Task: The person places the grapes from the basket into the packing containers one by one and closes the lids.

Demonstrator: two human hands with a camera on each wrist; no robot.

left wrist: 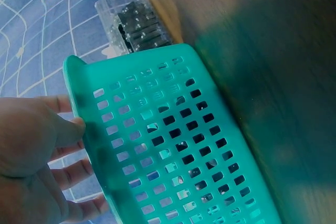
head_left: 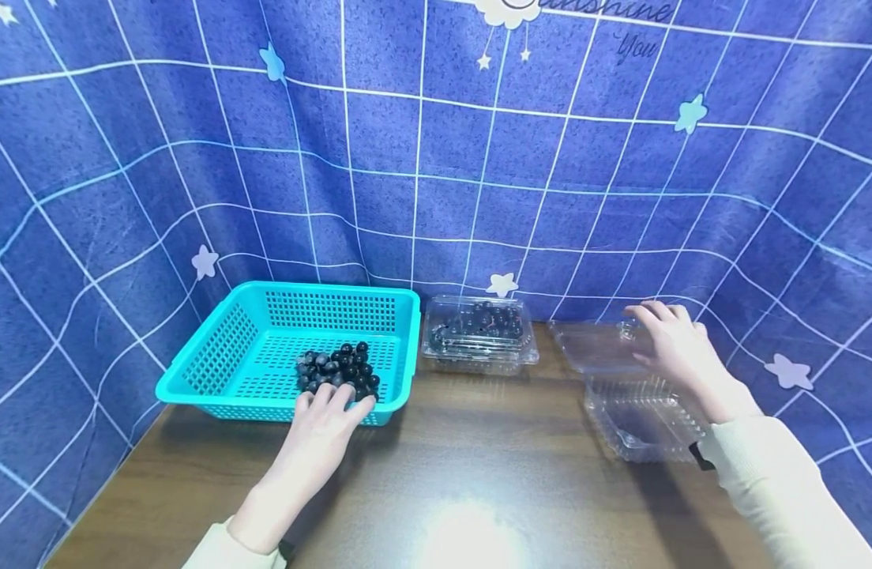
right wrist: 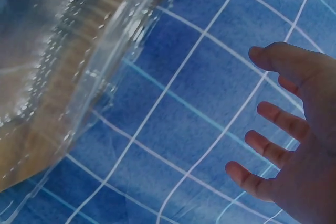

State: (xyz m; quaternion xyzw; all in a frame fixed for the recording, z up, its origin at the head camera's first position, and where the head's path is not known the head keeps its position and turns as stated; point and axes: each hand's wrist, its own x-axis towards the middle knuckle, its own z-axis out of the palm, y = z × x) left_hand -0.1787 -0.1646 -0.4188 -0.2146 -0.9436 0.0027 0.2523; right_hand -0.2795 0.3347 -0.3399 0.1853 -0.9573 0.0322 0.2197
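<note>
A turquoise basket (head_left: 216, 379) with slotted walls stands at the left, dark round grapes (head_left: 347, 365) gathered in its front right part. My left hand (head_left: 325, 419) reaches over the basket's front rim, fingers loosely bent at the grapes. From the left wrist view, the thumb of my left hand (left wrist: 31, 156) lies by the rim, and the fingertips are hidden behind it. My right hand (head_left: 674, 344) is raised over a clear plastic clamshell box (head_left: 645, 419) at the right, whose lid (head_left: 592, 348) is folded back. In the right wrist view its fingers are spread and hold nothing.
A second clamshell box (head_left: 479, 336), closed with dark grapes inside, stands between the basket and the lidded box at the back. A blue grid-patterned curtain (head_left: 450, 158) hangs behind the brown wooden table (head_left: 443, 450), which reflects a bright glare at the front.
</note>
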